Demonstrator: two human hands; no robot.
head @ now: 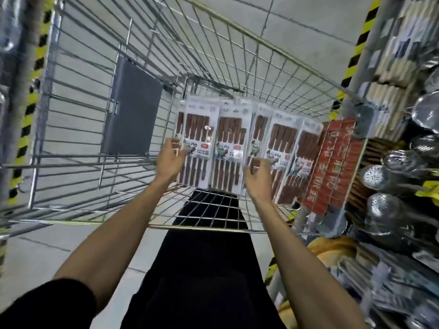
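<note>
Wire cart (78, 160) beside ladles (377, 175): left hand (171, 160), right hand (257, 178) half-curled at chopstick packs (230, 129), hold unclear

The wire cart (71, 163) held a row of upright chopstick packs (229, 148) just right of its grey panel (133, 110); red packs (332, 167) stood farther right.

- A wire cart (213, 227) of grey metal stands on a pale grey floor (308, 15).
- A dark grey panel (133, 110) lies flat against the cart's left wall.
- Red packs (332, 167) with white writing are at the cart's right side.
- Metal skimmers (374, 175) with many small holes hang on the shelf to the right.
- A post with yellow and black stripes (363, 36) stands near that shelf.
</note>
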